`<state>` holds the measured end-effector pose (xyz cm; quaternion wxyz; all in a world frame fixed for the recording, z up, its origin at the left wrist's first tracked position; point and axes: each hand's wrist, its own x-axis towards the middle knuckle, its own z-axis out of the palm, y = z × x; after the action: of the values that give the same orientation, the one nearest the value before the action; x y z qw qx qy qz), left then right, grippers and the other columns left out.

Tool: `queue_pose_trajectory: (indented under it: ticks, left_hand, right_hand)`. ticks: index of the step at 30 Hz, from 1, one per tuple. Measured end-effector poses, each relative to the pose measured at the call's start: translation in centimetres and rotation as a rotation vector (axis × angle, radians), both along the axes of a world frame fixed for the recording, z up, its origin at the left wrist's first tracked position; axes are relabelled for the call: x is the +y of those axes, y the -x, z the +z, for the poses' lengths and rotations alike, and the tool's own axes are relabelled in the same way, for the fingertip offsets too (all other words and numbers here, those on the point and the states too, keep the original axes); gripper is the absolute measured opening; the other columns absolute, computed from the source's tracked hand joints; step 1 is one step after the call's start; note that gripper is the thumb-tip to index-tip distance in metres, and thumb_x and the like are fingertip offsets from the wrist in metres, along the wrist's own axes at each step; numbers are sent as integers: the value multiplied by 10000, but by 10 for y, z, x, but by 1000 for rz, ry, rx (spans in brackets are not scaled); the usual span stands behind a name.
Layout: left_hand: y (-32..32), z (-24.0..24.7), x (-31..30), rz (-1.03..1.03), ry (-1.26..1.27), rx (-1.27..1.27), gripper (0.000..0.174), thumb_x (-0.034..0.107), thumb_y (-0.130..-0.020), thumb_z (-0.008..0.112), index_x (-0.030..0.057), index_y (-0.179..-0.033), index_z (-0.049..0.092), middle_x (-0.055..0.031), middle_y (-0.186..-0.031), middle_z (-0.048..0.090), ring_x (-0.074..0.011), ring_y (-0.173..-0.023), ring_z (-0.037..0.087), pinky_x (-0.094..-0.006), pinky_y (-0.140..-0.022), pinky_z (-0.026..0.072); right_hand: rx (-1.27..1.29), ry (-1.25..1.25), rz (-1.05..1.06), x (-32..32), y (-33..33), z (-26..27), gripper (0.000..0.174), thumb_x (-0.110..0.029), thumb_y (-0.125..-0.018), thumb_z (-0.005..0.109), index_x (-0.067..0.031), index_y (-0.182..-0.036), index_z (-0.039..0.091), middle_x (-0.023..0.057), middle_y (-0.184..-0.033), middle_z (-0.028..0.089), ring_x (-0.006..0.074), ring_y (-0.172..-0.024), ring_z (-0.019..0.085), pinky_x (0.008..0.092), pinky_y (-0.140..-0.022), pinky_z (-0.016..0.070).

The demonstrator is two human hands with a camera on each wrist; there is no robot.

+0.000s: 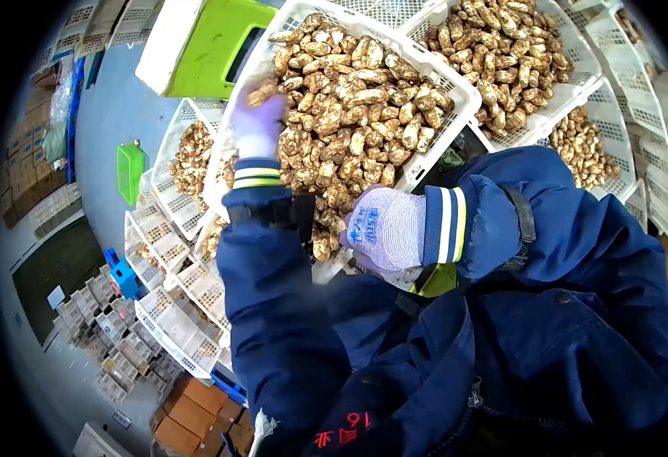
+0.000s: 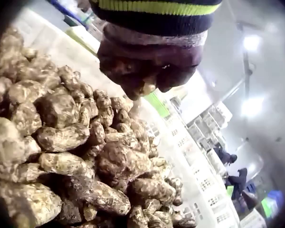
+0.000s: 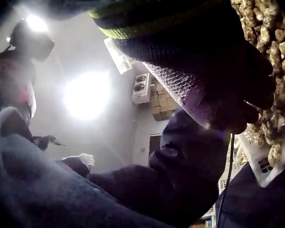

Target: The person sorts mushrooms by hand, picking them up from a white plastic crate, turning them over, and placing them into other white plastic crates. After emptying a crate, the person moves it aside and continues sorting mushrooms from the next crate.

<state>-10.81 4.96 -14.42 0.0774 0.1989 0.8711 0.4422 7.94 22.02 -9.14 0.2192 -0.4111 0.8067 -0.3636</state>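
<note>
A white crate full of brown, knobbly tubers lies in front of me in the head view. At its left side my gloved left hand, slightly blurred, grips a tuber; in the left wrist view that hand is curled above the crate edge, with part of a tuber between the fingers. My gloved right hand is at the crate's near edge, against the tubers. In the right wrist view the hand is dark, its fingertips beside the tubers; whether it holds anything is hidden.
Another full crate adjoins at the upper right, with smaller-filled crates beyond. More crates stand at the left. A green stool is at the top, a green basket on the floor. A person appears in the right wrist view.
</note>
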Motion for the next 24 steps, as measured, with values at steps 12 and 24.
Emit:
queue_pose_trajectory:
  ticks: [12, 24]
  left_hand:
    - [-11, -30, 49, -23, 481, 89, 386, 176, -749, 743, 127, -1125, 676, -126, -1078, 666, -268, -977, 660, -374, -897, 513]
    - [26, 119, -175, 1121, -447, -6, 332, 254, -929, 616, 31, -1170, 564, -148, -1020, 648, -202, -713, 636, -258, -585, 534]
  right_hand:
    - [34, -104, -34, -11, -2, -8, 163, -272, -758, 590, -118, -796, 551, 63, -708, 501, 262, -699, 567, 381, -667, 475]
    - [16, -95, 20, -20, -9, -13, 156, -247, -734, 599, -95, -770, 593, 73, -638, 517, 270, -633, 586, 395, -613, 489]
